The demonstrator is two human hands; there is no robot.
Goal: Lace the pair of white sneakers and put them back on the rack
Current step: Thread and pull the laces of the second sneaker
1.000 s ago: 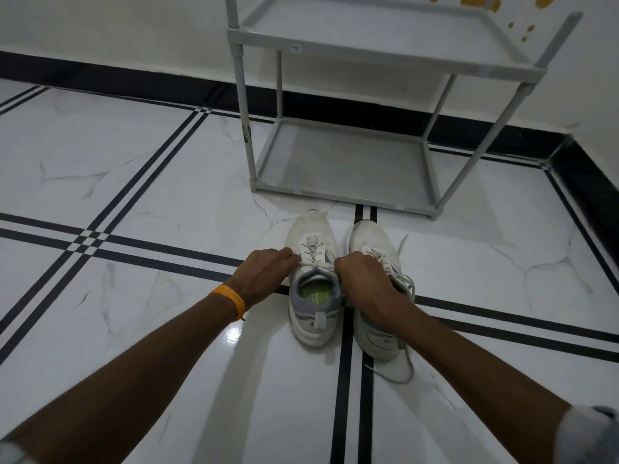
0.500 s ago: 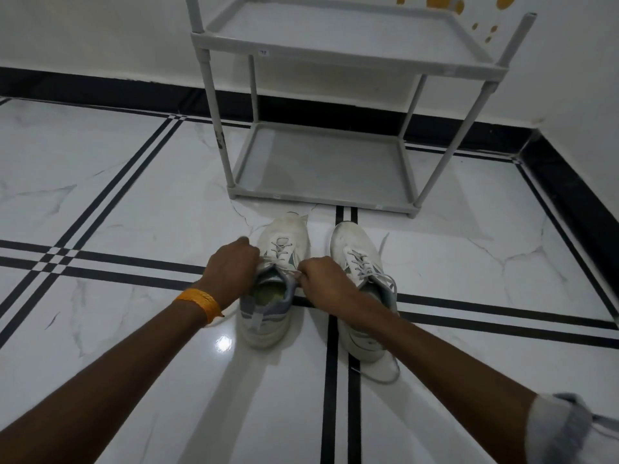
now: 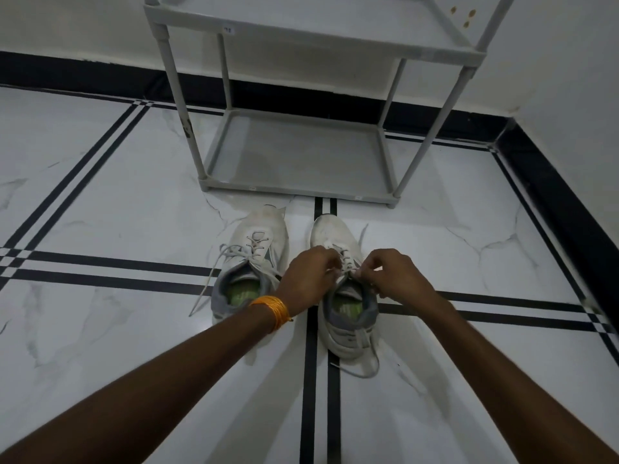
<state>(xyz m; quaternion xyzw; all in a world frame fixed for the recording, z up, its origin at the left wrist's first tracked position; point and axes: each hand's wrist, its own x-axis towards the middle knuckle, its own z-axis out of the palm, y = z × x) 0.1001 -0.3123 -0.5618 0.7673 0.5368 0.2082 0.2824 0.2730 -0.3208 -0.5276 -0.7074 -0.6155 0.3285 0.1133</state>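
Two white sneakers stand side by side on the floor, toes toward the rack. The left sneaker has a loose lace trailing off its left side. Over the right sneaker, my left hand and my right hand each pinch an end of its lace above the tongue. Another stretch of that lace loops on the floor behind the heel. The grey two-shelf rack stands just beyond the toes, both shelves bare.
White marble floor with black stripe lines runs all around. A black skirting board and white walls close off the back and the right side. An orange bangle sits on my left wrist.
Both hands have left the left sneaker's lace and shifted right onto the right sneaker's lace. The left sneaker's lace now lies loose on the floor.
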